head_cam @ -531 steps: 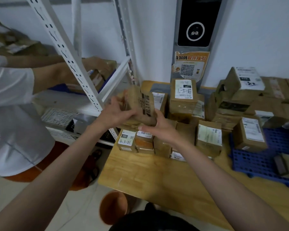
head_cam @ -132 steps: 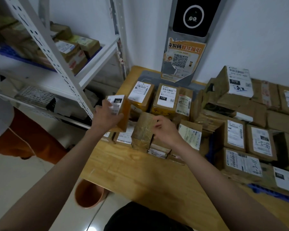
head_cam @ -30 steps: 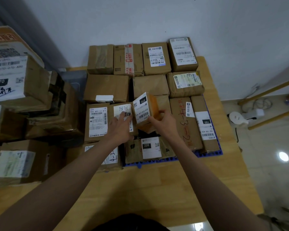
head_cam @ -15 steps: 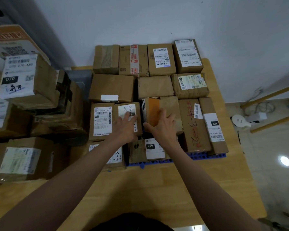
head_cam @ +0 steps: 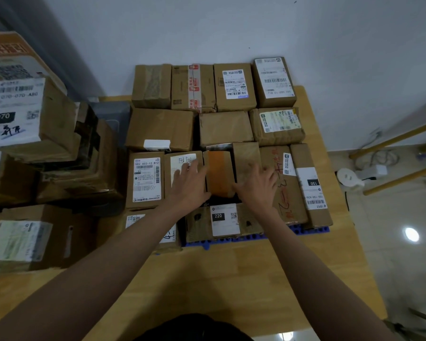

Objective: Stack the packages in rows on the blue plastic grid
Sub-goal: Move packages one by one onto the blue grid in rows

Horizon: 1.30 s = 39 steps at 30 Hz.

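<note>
Flanking the orange-taped package (head_cam: 219,172) in the head view, the left hand (head_cam: 188,185) and right hand (head_cam: 256,185) lie flat with fingers spread, gripping nothing; it sits between them on the blue grid (head_cam: 244,238), long axis pointing away.

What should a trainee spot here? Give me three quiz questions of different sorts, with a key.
1. True or false: the orange-topped package sits between the two hands.
2. Which number is printed on the label of the front package at the edge of the blue plastic grid? A) 220 B) 070 C) 150
3. Fill in: the left hand rests on the package with the ______ label.

Key: 1 true. 2 A. 3 handwritten. The right hand lies flat on the brown packages beside it.
</note>
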Tool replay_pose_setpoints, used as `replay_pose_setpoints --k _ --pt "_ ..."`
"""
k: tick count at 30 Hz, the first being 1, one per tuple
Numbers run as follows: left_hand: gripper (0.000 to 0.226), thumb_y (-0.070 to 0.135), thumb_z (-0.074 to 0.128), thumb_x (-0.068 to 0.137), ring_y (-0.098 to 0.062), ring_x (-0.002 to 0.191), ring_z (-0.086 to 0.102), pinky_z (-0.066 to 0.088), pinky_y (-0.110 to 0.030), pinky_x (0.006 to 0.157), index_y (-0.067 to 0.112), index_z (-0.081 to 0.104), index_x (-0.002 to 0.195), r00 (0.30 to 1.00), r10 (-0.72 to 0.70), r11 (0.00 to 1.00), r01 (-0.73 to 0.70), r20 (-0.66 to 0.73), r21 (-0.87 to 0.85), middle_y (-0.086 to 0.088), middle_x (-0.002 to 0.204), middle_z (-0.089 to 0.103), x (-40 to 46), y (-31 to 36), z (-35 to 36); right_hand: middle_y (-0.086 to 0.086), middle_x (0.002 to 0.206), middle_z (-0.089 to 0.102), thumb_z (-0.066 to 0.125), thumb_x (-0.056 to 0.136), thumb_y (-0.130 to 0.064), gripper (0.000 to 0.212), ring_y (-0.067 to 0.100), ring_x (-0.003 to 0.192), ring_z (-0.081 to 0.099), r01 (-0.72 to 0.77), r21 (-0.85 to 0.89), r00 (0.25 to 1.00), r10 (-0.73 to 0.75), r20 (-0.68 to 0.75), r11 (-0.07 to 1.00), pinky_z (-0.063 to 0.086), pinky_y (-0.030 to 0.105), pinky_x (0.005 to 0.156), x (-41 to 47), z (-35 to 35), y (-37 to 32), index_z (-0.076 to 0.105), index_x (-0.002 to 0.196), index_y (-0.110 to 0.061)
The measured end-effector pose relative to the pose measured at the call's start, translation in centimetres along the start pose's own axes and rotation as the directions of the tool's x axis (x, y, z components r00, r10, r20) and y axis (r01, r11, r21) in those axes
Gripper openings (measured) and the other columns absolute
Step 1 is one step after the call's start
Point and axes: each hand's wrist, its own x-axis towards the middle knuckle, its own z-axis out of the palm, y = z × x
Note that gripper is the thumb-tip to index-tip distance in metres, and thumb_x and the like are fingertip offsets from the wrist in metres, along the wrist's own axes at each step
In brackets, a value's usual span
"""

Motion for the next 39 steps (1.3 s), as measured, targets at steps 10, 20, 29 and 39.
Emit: replay_pose_setpoints --k 10,20,29,39 --pt "0.077 0.040 0.071 0.081 -0.034 0.144 0.014 0.018 -0.051 0.117 0.022 0.035 0.147 0.992 0.075 0.997 -0.076 0.106 0.012 -0.005 0.154 0.024 0.4 0.8 0.6 0.017 0.144 0.030 0.063 0.088 -0.012 0.054 0.035 0.135 0.029 0.058 0.015 0.989 -0.059 0.132 0.998 0.037 0.046 0.107 0.2 0.3 1.1 0.040 0.137 -0.012" --pt "0.067 0.035 0.071 0.079 -0.030 0.127 0.039 0.041 -0.043 0.097 0.024 0.045 0.140 0.988 0.115 0.993 -0.112 0.104 -0.036 -0.007 0.140 0.042 -1.4 0.5 -3.7 0.014 0.137 0.040 0.067 0.085 -0.025 0.056 0.033 0.130 0.037 0.169 -0.070 0.965 -0.150 0.214 0.983 0.042 0.045 0.099 -1.8 -3.0 -1.6 0.044 0.135 -0.015" --pt "0.059 0.040 0.073 0.081 -0.020 0.120 0.050 0.048 -0.037 0.090 0.024 0.052 0.134 0.998 0.011 0.998 -0.007 0.061 -0.068 0.000 0.136 0.051 -7.1 -5.1 -8.2 0.002 0.129 0.059 0.066 0.087 -0.035 0.047 0.023 0.110 0.058 0.507 -0.075 0.811 -0.445 0.380 0.859 0.053 0.040 0.088 -6.6 -5.1 -8.9 0.054 0.131 -0.024" --pt "0.049 0.042 0.072 0.082 -0.015 0.101 0.059 0.054 -0.037 0.085 0.028 0.056 0.126 0.991 -0.122 0.985 0.127 0.048 -0.115 0.003 0.120 0.061 -16.5 -11.3 -10.0 0.004 0.140 0.051 0.071 0.084 -0.041 0.065 0.025 0.123 0.052 0.642 -0.092 0.708 -0.542 0.453 0.762 0.048 0.039 0.096 -14.2 -3.1 -15.4 0.045 0.141 -0.023"
